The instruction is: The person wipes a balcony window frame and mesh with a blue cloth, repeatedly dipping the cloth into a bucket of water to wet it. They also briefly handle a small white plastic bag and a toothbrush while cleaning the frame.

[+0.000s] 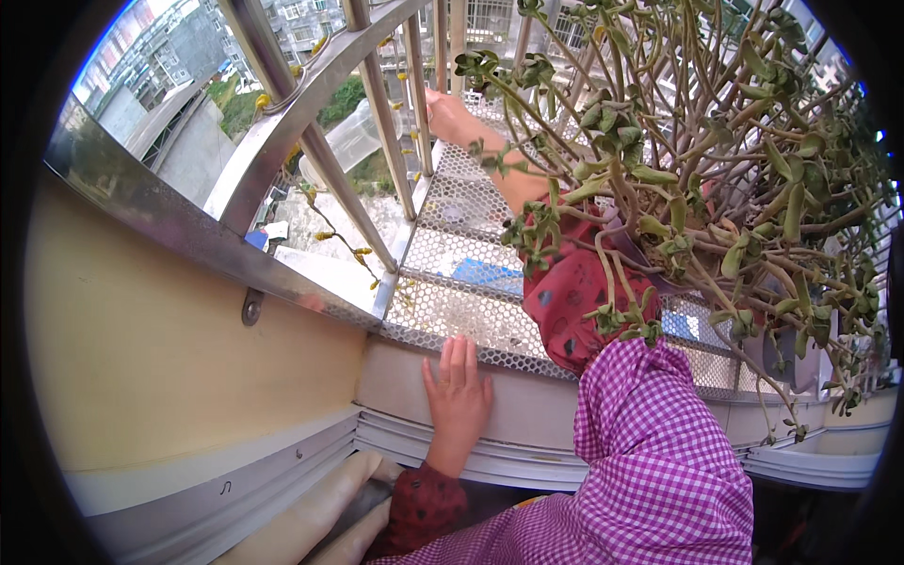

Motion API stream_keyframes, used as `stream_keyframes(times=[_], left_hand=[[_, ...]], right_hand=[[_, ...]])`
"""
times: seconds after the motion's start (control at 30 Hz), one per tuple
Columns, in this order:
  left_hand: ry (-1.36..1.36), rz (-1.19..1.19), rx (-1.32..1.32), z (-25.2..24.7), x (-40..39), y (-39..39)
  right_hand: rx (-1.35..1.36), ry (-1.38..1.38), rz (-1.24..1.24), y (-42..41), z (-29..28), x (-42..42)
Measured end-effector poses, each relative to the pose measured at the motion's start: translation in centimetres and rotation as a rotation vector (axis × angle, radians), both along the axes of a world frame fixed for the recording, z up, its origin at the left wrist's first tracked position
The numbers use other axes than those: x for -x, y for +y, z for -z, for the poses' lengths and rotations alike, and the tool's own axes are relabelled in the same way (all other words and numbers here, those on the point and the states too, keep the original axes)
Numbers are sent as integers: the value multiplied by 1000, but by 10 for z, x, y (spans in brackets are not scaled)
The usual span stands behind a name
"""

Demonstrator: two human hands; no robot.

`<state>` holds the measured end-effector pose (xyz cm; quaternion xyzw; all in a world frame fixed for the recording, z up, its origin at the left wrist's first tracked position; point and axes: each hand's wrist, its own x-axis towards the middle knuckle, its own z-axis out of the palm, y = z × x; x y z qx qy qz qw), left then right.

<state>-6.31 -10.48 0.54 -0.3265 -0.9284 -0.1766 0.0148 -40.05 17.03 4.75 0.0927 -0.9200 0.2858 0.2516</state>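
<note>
My left hand point(458, 395) lies palm down on the tiled sill point(526, 402), its fingertips at the edge of a perforated metal shelf point(466, 304). It holds nothing. My right arm stretches across the shelf beneath a potted succulent point(678, 205) with long bare stems. My right hand point(448, 116) is at the far metal bars point(417, 95); its fingers are partly hidden there, so its grip cannot be told. A clear plastic container point(346, 145) is seen tilted beyond the bars, close to that hand. Whether the two touch is unclear.
A wire with yellow fittings point(325, 236) winds along the steel railing point(296, 99). To the left stands a cream wall point(176, 304) with a bolted bracket point(252, 307). White window tracks point(522, 462) run below the sill. Buildings and ground lie far below, outside the bars.
</note>
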Motion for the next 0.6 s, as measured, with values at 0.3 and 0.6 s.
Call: stream_keyframes(times=[0.3,0.6], left_hand=[[6,-31,-17,12,4,-1],[5,-26,-13,0,1,4]], right_hand=[[-333,-317,326,-70,-38,-307],[-173,-356,503,-56,6,-398]])
